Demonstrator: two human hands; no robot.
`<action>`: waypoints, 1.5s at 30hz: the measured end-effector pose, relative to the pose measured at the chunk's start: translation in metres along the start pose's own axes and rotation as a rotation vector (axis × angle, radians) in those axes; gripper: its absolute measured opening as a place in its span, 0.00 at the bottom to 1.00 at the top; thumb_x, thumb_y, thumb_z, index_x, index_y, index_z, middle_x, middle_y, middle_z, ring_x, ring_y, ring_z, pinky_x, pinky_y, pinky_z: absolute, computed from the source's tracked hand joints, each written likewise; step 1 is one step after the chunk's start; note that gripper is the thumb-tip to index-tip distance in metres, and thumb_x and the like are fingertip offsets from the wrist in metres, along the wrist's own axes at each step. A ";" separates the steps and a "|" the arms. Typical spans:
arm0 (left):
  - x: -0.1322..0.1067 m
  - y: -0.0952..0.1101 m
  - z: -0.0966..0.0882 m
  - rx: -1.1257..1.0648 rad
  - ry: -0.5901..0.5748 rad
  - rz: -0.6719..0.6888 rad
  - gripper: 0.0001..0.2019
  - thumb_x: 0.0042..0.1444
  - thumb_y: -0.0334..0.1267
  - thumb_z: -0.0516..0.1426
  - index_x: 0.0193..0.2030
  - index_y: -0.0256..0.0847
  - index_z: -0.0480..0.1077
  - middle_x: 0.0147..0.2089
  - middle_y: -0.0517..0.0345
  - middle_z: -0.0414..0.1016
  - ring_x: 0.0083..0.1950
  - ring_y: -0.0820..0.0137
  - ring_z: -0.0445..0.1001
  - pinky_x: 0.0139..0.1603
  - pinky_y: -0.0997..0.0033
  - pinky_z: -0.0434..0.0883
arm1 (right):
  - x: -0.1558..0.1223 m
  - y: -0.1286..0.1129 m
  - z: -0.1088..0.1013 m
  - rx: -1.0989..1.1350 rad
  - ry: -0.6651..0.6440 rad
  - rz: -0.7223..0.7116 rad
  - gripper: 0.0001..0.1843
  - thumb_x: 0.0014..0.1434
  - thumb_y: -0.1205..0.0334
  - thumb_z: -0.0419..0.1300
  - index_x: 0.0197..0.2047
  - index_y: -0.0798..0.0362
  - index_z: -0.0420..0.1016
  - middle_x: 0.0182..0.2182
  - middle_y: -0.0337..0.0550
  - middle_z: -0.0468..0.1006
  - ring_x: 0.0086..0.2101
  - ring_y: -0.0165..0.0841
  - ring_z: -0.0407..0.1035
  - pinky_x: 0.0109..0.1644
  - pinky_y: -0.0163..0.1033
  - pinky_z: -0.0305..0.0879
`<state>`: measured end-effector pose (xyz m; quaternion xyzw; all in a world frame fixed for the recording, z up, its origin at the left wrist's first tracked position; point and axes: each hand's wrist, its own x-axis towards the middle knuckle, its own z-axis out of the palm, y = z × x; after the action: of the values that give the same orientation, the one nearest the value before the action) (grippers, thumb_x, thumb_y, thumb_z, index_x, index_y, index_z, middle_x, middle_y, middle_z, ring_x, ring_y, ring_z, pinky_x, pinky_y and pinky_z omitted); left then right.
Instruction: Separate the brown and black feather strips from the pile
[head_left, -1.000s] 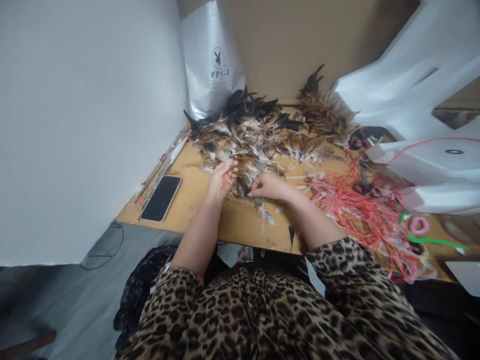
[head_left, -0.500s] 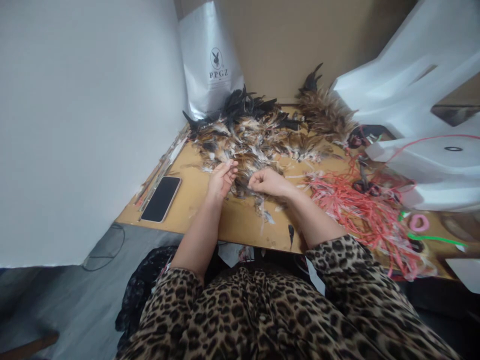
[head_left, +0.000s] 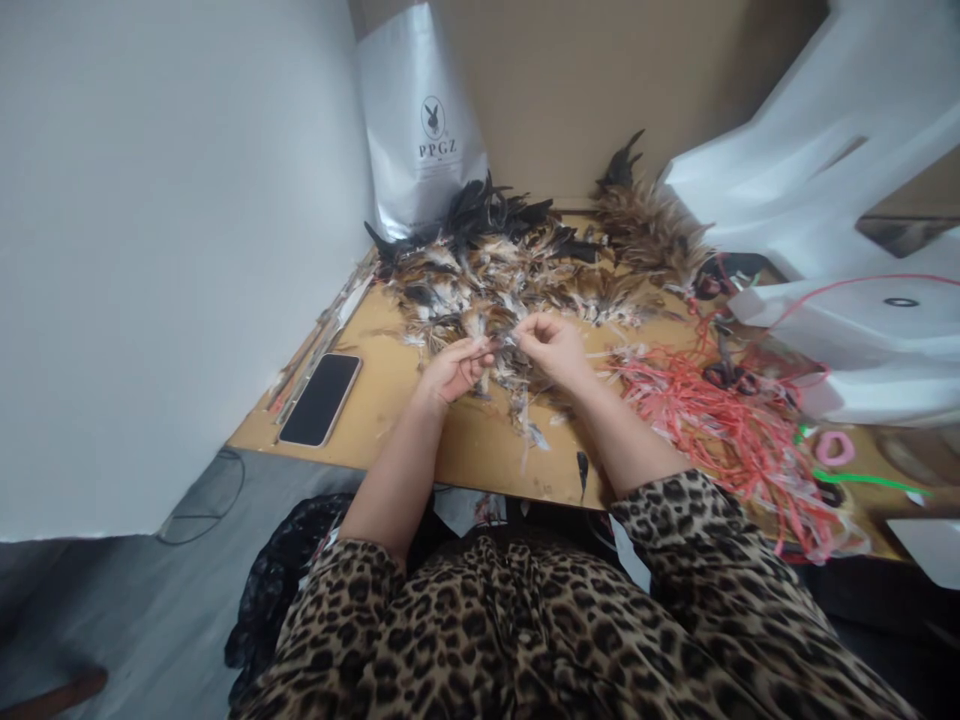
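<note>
My left hand (head_left: 457,370) is turned partly palm up, thumb and forefinger pinched on a small feather (head_left: 504,342) over the near side of the feather pile. Facing it, my right hand (head_left: 553,350) pinches the whitish, wispy end of that feather between thumb and fingertips. The two hands are only a short gap apart. Beneath and beyond them spreads a pile of brown, white and black feathers (head_left: 457,272) on the tan table (head_left: 405,400). Fine detail at the fingertips is blurred.
A phone (head_left: 321,398) lies at the left. Behind the pile stands a white bag (head_left: 424,120); a brown feather bunch (head_left: 652,225) is right of it. Pink-red ribbon strips (head_left: 705,430), scissors (head_left: 727,375) and white plastic bags (head_left: 817,130) fill the right. A white panel (head_left: 180,250) borders the left.
My right hand has risen slightly and turned, its fingertips now closer to the left hand. The left hand has tipped toward the right, lowering a little. A feather now shows between them.
</note>
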<state>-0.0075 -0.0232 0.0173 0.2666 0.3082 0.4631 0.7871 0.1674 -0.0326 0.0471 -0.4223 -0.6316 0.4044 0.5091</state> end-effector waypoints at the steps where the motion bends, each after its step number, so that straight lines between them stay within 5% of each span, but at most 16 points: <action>1: 0.000 -0.001 0.000 -0.009 -0.005 -0.011 0.03 0.49 0.27 0.56 0.31 0.33 0.70 0.30 0.53 0.74 0.27 0.78 0.72 0.22 0.85 0.64 | -0.001 -0.001 0.000 -0.012 -0.030 0.000 0.11 0.47 0.55 0.58 0.27 0.56 0.69 0.19 0.34 0.65 0.20 0.23 0.54 0.25 0.31 0.52; 9: -0.002 0.002 0.003 -0.039 0.032 0.100 0.04 0.44 0.27 0.60 0.28 0.34 0.69 0.23 0.62 0.67 0.23 0.83 0.67 0.17 0.87 0.57 | -0.003 -0.002 0.001 -0.054 -0.307 0.117 0.15 0.45 0.53 0.60 0.28 0.58 0.70 0.19 0.34 0.64 0.21 0.22 0.54 0.26 0.31 0.52; 16: -0.002 0.001 0.006 0.030 0.027 0.163 0.04 0.42 0.29 0.61 0.26 0.33 0.70 0.20 0.62 0.66 0.22 0.83 0.65 0.18 0.85 0.55 | -0.001 -0.004 -0.003 0.047 -0.260 0.271 0.22 0.43 0.48 0.61 0.36 0.58 0.71 0.18 0.33 0.64 0.19 0.21 0.52 0.23 0.31 0.47; 21: -0.001 -0.003 0.008 0.157 0.013 0.213 0.07 0.42 0.33 0.62 0.27 0.32 0.70 0.19 0.61 0.67 0.20 0.83 0.64 0.18 0.85 0.56 | -0.003 -0.001 0.004 -0.002 -0.344 0.250 0.20 0.38 0.48 0.64 0.22 0.58 0.66 0.17 0.31 0.60 0.20 0.21 0.50 0.24 0.30 0.45; 31: 0.001 -0.010 0.009 0.313 0.033 0.178 0.10 0.42 0.37 0.63 0.29 0.32 0.72 0.31 0.52 0.75 0.23 0.82 0.68 0.18 0.84 0.58 | 0.001 0.009 0.007 0.180 0.004 0.278 0.21 0.43 0.47 0.61 0.20 0.53 0.57 0.12 0.29 0.55 0.15 0.21 0.46 0.20 0.31 0.42; 45: -0.001 -0.015 0.015 0.373 0.016 0.124 0.08 0.43 0.36 0.61 0.28 0.32 0.72 0.28 0.52 0.75 0.23 0.81 0.68 0.20 0.83 0.60 | -0.002 0.006 0.018 0.043 0.106 0.195 0.19 0.43 0.48 0.60 0.20 0.54 0.61 0.17 0.33 0.62 0.20 0.23 0.52 0.24 0.31 0.51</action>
<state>0.0113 -0.0325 0.0174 0.4227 0.3778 0.4476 0.6916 0.1507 -0.0342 0.0375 -0.4913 -0.5510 0.4426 0.5090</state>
